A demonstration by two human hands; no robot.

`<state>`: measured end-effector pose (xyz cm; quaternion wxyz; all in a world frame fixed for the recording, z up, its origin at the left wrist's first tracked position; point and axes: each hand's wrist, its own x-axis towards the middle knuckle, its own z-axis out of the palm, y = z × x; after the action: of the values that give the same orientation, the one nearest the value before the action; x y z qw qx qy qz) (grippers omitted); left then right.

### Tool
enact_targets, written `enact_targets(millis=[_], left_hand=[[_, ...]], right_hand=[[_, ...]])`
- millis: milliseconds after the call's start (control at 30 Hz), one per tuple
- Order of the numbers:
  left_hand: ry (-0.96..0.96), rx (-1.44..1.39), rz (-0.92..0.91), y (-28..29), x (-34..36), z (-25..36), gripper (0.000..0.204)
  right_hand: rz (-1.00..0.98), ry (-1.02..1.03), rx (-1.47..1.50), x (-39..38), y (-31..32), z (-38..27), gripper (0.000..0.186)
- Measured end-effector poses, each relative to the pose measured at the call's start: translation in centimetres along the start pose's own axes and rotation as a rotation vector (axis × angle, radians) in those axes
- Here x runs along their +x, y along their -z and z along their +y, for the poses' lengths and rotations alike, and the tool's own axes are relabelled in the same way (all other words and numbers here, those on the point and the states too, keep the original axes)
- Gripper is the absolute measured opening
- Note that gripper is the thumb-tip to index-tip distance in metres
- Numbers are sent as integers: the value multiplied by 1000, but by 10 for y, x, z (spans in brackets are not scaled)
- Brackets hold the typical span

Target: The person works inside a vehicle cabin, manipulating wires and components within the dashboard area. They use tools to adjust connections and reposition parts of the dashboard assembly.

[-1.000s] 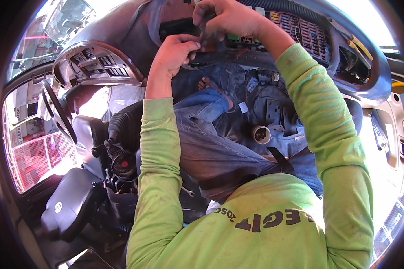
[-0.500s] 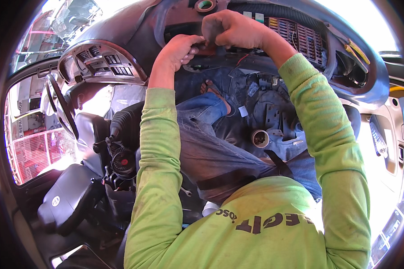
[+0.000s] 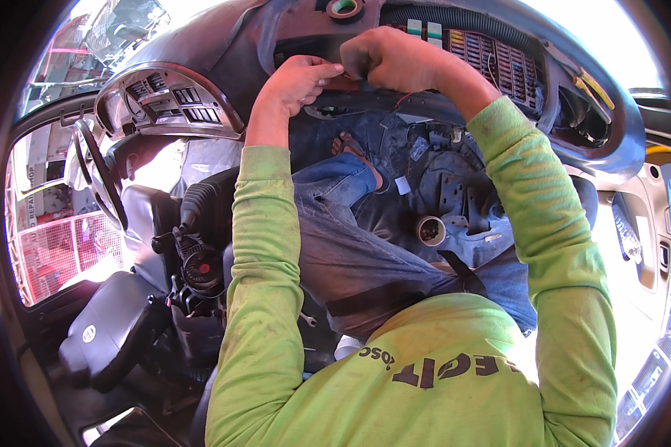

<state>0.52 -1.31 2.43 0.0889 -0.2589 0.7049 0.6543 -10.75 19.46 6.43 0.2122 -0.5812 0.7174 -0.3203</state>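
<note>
Hands are both raised to the underside of a grey vehicle dashboard (image 3: 224, 45), meeting at a dark opening in the panel. Left hand (image 3: 298, 82) has its fingers curled together, the tips pressed against a dark component (image 3: 350, 83) at the opening's edge; whether they actually pinch it cannot be told. Right hand (image 3: 391, 59) sits just beside the left, touching or nearly touching it, clenched into a loose fist over the same dark component, knuckles uppermost; what lies inside the fist is hidden. A thin red wire (image 3: 404, 99) shows just below the right hand, running from the opening. Immediately beyond the right hand, further along the dashboard, is an exposed fuse panel (image 3: 492, 56) with rows of small coloured fuses. Above and between the two hands a roll of tape (image 3: 344, 8) rests on the dashboard top. Away from the left hand, on its outer side, sits the removed instrument bezel (image 3: 168, 100), with the steering wheel (image 3: 101, 175) below that. Both forearms wear bright green long sleeves (image 3: 265, 246). Beneath the hands, the person's jeans-clad leg (image 3: 350, 246) and a sandalled foot (image 3: 358, 156) extend into the footwell, where a bare metal bracket (image 3: 455, 190) and a short round tube end (image 3: 430, 230) are visible. A black gear lever boot (image 3: 201, 205) stands well below the left hand.
</note>
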Motion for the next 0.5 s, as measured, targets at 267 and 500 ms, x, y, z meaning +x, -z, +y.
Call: enact_targets(millis=[267, 500], left_hand=[[-341, 465, 269, -13, -4, -4, 21], [-592, 831, 564, -23, 3, -15, 22]], right_hand=[[158, 98, -142, -1, -19, 5, 16], [393, 115, 88, -16, -38, 4, 23]])
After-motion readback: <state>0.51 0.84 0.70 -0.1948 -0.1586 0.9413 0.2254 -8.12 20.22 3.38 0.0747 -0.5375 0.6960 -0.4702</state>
